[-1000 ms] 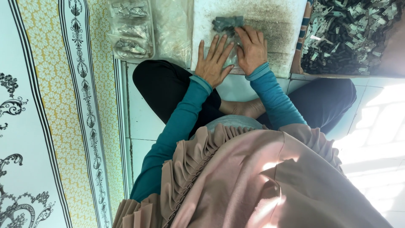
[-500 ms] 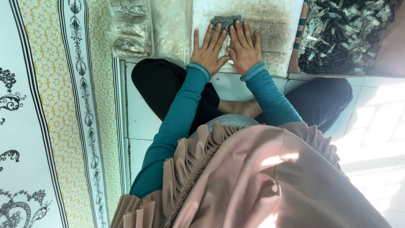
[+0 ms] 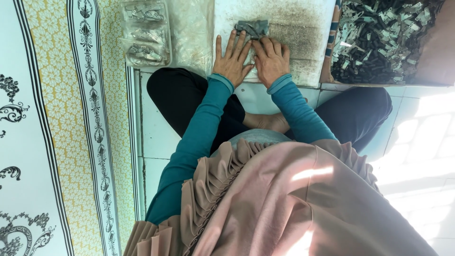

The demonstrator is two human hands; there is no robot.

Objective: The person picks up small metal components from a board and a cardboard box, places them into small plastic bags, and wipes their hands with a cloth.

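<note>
While both the left hand and right hand are lying flat and open, gripping nothing, their fingertips are pressing the small dark metal clips, probably light, stiff and easiest pinched by the edges.

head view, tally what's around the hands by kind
hands, left and right, flat on the board: 2
grey parts cluster at the fingertips: 1
white board: 1
clear bags of metal parts: 3
box of loose black and silver parts: 1
total: 8
</note>
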